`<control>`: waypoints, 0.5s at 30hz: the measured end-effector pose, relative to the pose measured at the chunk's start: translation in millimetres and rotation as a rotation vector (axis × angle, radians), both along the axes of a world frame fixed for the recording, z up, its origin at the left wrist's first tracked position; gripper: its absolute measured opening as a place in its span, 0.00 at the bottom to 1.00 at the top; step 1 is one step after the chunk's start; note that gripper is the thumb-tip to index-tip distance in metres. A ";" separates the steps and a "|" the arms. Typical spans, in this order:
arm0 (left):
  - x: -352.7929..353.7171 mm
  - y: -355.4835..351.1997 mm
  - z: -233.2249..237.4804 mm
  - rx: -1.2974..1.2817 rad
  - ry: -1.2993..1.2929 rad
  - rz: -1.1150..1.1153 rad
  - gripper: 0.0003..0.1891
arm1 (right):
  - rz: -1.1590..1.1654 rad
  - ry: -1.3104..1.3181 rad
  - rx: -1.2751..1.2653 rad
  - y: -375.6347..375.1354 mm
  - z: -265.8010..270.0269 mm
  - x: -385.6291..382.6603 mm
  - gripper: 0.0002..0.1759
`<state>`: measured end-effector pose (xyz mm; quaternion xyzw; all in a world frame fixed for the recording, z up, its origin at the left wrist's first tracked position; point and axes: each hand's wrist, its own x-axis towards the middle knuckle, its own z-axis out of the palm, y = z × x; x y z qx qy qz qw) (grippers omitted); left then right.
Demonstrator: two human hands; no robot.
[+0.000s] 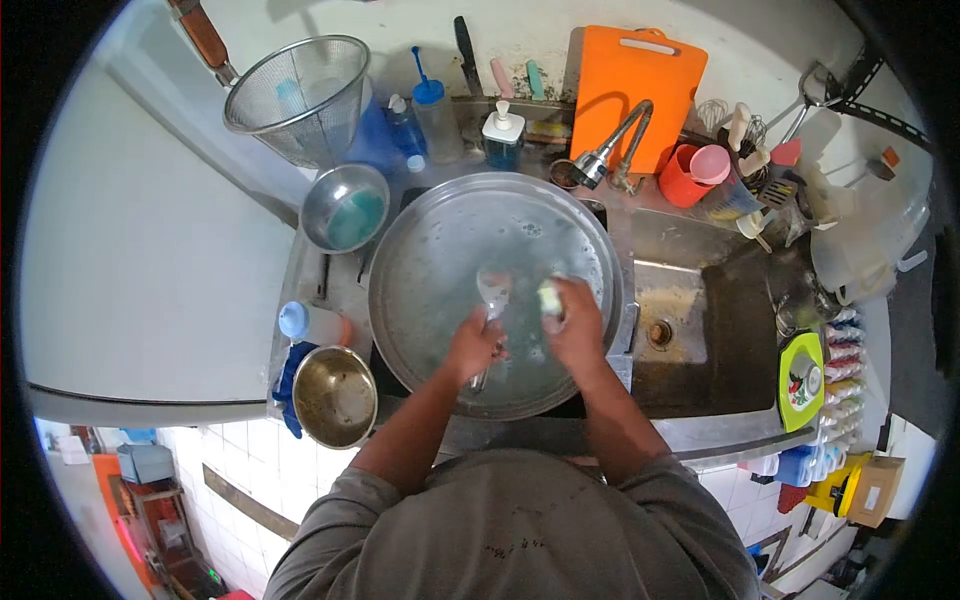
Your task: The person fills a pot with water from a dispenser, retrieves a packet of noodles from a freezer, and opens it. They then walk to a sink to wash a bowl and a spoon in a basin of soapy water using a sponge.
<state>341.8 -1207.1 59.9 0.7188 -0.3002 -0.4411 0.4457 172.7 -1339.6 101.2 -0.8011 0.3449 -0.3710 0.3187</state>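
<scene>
My left hand (478, 345) is closed around the handle of a metal serving spoon (494, 287), whose broad head points away from me. In my right hand (578, 325) is a pale yellowish sponge (549, 297), gripped between the fingers and held a little to the right of the spoon, apart from it. Both hands are over a large round metal basin (385, 330) with cloudy, soapy water in it. Some of the sponge is hidden by my fingers, and its outline is slightly blurred.
Right of the basin is a steel sink (745, 340), with a faucet (600, 165) behind. A steel bowl (345, 178) with bluish liquid and another metal bowl (335, 397) stand left. Behind are a soap pump bottle (502, 135), an orange cutting board (635, 95) and a mesh strainer (300, 95).
</scene>
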 end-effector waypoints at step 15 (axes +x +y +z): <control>4.8 -2.6 17.7 0.003 0.083 -0.336 0.09 | 0.214 -0.079 0.350 22.4 -46.1 29.2 0.09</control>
